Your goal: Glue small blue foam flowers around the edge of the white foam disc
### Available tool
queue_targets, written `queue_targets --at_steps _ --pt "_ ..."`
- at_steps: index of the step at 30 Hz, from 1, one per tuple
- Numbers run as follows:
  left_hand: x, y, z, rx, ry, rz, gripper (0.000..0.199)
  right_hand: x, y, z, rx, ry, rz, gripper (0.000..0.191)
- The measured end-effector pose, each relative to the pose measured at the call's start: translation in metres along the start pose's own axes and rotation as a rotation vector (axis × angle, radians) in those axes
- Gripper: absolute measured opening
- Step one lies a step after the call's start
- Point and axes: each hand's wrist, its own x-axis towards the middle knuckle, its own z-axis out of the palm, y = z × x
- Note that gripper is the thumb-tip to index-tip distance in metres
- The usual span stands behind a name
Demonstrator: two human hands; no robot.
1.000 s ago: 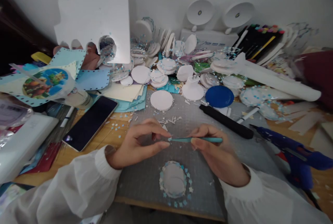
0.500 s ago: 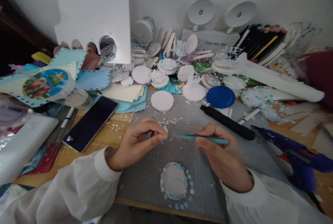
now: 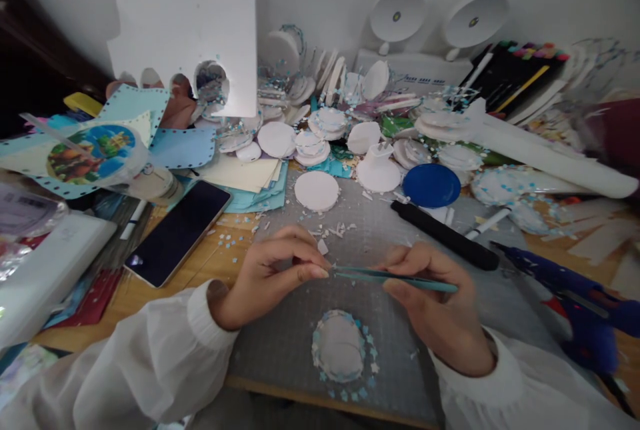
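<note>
Between the thumb and fingers of my right hand (image 3: 440,303) are teal tweezers (image 3: 420,282), their tips pointing left. Those tips meet the pinched thumb and forefinger of my left hand (image 3: 275,277); whatever that pinch holds is too small to make out. Below both hands, a white disc (image 3: 340,345) lies on the grey cutting mat (image 3: 270,350), edged with small blue and white stars. A loose curve of stars (image 3: 374,353) runs around its right and lower side.
A phone (image 3: 177,233) and a lidded cup (image 3: 100,153) are at the left. Behind the hands lie paper scraps, a white disc (image 3: 317,191), a blue disc (image 3: 431,185) and a black pen-like tool (image 3: 445,235). A blue glue gun (image 3: 575,303) rests at the right.
The tweezers' tips have come to my left fingertips, and the tweezers' arms now look more spread. The whole view has shifted slightly.
</note>
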Motion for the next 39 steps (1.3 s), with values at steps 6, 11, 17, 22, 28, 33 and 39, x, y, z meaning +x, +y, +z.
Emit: queue_targets --at_steps 6,11,17,22,28,33,39 --pt "-0.0018 0.0015 0.0001 0.009 0.021 0.006 0.008 -0.0002 -0.0049 0.0019 -0.006 -0.033 -0.038 0.014" --pt "-0.0017 0.0017 -0.0003 0.040 0.000 0.000 0.008 0.0000 -0.0086 0.0044 -0.045 -0.050 -0.067 0.013" --pt "-0.0018 0.0020 -0.0004 0.029 -0.037 0.012 0.007 0.0003 -0.0038 0.0013 -0.015 -0.049 -0.004 0.013" --pt "-0.0010 0.0036 -0.0004 0.018 -0.067 0.003 0.006 0.0044 -0.0040 0.0031 0.080 -0.048 0.111 0.012" --pt "-0.0019 0.0029 -0.0005 0.007 -0.060 0.005 0.006 0.0064 -0.0068 0.0055 0.171 -0.041 0.153 0.012" --pt "-0.0013 0.0034 -0.0003 0.020 -0.048 0.017 0.008 0.0041 -0.0021 0.0010 0.084 -0.103 0.040 0.011" --pt "0.0002 0.0042 0.0001 0.064 -0.055 0.027 0.011 0.0029 -0.0016 0.0015 0.027 -0.095 -0.003 0.011"
